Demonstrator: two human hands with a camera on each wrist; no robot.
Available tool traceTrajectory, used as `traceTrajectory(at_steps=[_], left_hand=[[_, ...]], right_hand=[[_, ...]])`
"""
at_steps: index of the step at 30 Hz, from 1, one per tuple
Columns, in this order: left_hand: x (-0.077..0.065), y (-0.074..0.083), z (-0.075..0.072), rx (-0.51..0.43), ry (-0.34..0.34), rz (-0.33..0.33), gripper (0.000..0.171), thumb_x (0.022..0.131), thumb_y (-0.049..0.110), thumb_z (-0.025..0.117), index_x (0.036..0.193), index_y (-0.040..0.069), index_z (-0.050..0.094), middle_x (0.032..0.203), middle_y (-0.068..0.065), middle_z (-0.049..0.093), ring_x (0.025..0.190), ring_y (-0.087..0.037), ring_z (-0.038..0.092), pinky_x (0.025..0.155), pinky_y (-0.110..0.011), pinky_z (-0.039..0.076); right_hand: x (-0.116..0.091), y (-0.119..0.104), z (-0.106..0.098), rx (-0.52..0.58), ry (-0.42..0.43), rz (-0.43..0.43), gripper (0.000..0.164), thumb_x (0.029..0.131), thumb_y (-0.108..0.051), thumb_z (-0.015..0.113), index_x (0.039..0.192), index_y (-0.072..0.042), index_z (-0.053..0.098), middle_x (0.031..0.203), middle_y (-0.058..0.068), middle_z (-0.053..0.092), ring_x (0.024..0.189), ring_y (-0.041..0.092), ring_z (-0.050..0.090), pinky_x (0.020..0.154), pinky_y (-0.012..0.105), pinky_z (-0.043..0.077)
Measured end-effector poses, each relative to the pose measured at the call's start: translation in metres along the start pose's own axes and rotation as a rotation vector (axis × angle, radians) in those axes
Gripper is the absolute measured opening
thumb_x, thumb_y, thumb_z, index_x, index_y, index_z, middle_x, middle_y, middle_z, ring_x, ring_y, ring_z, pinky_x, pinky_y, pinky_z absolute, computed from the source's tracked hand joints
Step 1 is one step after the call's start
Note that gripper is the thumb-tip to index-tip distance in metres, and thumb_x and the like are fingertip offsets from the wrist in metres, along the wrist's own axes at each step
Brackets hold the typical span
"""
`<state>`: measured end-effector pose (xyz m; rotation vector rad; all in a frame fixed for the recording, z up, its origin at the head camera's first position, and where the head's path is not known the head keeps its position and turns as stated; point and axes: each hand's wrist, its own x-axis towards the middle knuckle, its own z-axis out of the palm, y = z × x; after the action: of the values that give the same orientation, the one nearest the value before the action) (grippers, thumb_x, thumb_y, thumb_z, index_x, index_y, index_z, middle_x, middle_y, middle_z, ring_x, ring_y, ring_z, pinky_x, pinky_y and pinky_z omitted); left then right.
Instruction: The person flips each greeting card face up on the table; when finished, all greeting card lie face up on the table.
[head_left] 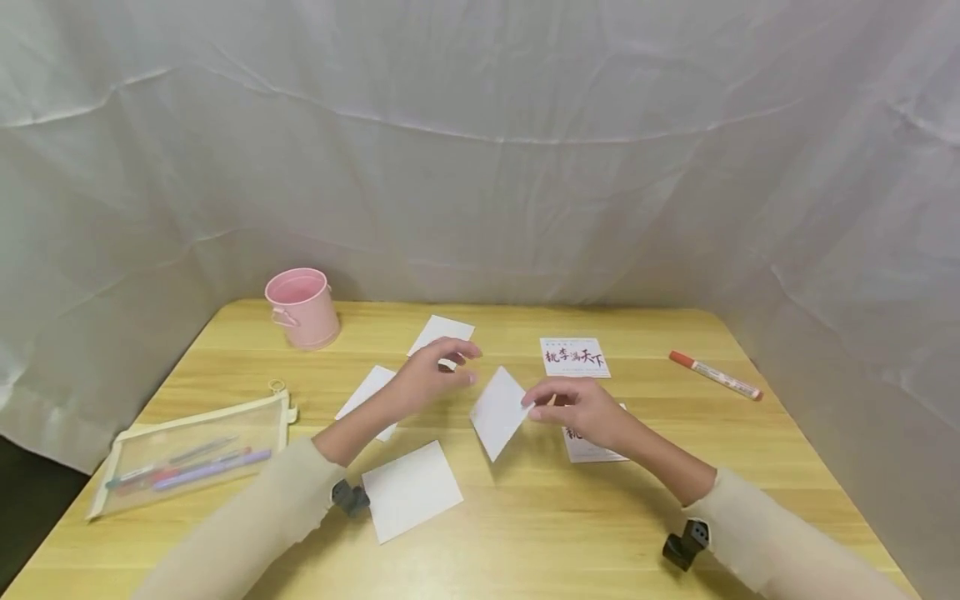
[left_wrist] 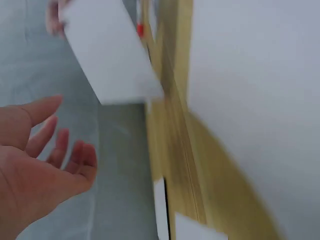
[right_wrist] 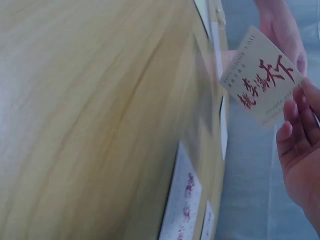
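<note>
My right hand (head_left: pixel 581 408) pinches a card (head_left: pixel 498 412) by its edge, lifted and tilted above the table. Its blank white side shows in the head view; in the right wrist view the same card (right_wrist: pixel 262 77) shows red Chinese characters. To the left, my left hand (head_left: pixel 431 375) hovers with its fingers apart and holds nothing. Blank white cards lie near it: one at the back (head_left: pixel 442 331), one partly under the forearm (head_left: pixel 367 392), one in front (head_left: pixel 412 490). On the right lie two cards with red characters, a rear one (head_left: pixel 576 358) and a nearer one (head_left: pixel 592 450) partly hidden by my right hand.
A pink bucket (head_left: pixel 311 321) stands at the back left. Left of my forearm lies a mesh zip pouch (head_left: pixel 202 425) with several pens inside. A red-capped marker (head_left: pixel 716 379) lies on the wooden table (head_left: pixel 540 542) at the right. Grey cloth (head_left: pixel 480 208) hangs behind and at the sides.
</note>
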<state>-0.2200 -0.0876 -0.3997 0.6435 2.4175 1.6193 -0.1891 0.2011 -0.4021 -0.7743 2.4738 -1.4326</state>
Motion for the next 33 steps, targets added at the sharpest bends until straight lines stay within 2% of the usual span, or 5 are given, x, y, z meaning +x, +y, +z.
traceTrajectory(at_steps=[5, 12, 18, 24, 33], left_hand=[[-0.022, 0.016, 0.021, -0.060, -0.033, 0.035, 0.030, 0.091, 0.022, 0.074, 0.118, 0.010, 0.067, 0.113, -0.007, 0.068, 0.107, -0.020, 0.063, 0.095, -0.038, 0.054], [-0.035, 0.022, 0.034, 0.006, 0.006, 0.014, 0.018, 0.092, 0.021, 0.073, 0.108, 0.015, 0.069, 0.104, -0.003, 0.070, 0.095, -0.015, 0.064, 0.089, -0.036, 0.056], [-0.032, 0.018, 0.026, -0.026, 0.068, -0.042, 0.011, 0.095, 0.019, 0.070, 0.104, 0.014, 0.071, 0.098, -0.002, 0.071, 0.088, -0.016, 0.065, 0.076, -0.031, 0.056], [-0.026, 0.018, 0.012, -0.123, 0.083, -0.064, 0.013, 0.094, 0.015, 0.070, 0.106, 0.009, 0.070, 0.097, -0.006, 0.070, 0.089, -0.019, 0.065, 0.084, -0.044, 0.055], [-0.018, 0.019, 0.014, -0.132, -0.064, -0.050, 0.018, 0.093, 0.015, 0.069, 0.109, 0.009, 0.073, 0.106, -0.006, 0.070, 0.095, -0.019, 0.064, 0.083, -0.033, 0.053]], right_hand=[[0.005, -0.012, 0.001, 0.007, 0.096, 0.005, 0.012, 0.094, -0.025, 0.073, 0.103, -0.017, 0.074, 0.095, 0.001, 0.071, 0.067, 0.016, 0.052, 0.055, 0.021, 0.043], [0.015, -0.020, 0.008, 0.011, 0.163, 0.058, 0.014, 0.097, -0.033, 0.069, 0.103, -0.020, 0.073, 0.090, 0.005, 0.065, 0.071, 0.018, 0.051, 0.057, 0.023, 0.043], [0.016, -0.026, 0.007, -0.016, 0.161, 0.025, 0.020, 0.098, -0.033, 0.067, 0.113, -0.021, 0.071, 0.089, 0.010, 0.065, 0.074, 0.024, 0.056, 0.060, 0.026, 0.048], [0.016, -0.033, -0.005, -0.093, 0.195, -0.070, 0.022, 0.096, -0.027, 0.070, 0.117, -0.019, 0.070, 0.098, -0.001, 0.065, 0.085, 0.018, 0.057, 0.067, 0.024, 0.050], [0.016, -0.034, 0.001, -0.172, 0.097, -0.177, 0.017, 0.096, -0.017, 0.070, 0.113, -0.017, 0.073, 0.100, -0.005, 0.071, 0.089, 0.012, 0.064, 0.075, 0.030, 0.055]])
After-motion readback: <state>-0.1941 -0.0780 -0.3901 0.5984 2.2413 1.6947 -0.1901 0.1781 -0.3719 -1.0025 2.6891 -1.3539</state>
